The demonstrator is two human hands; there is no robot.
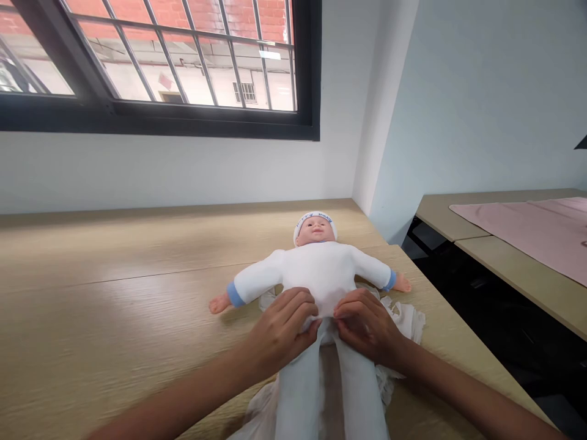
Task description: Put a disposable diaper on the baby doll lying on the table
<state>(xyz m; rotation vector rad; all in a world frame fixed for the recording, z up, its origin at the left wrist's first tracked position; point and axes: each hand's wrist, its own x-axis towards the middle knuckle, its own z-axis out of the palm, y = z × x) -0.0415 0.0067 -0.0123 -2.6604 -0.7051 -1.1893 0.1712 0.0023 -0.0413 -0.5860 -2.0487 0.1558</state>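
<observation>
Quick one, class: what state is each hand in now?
Left hand: closed, pinching the white clothing at the doll's waist.
Right hand: closed, also pinching white clothing at the waist.

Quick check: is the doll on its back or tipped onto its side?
On its back: the baby doll lies with face and chest upward, arms spread wide over the wood-grain table.
</observation>
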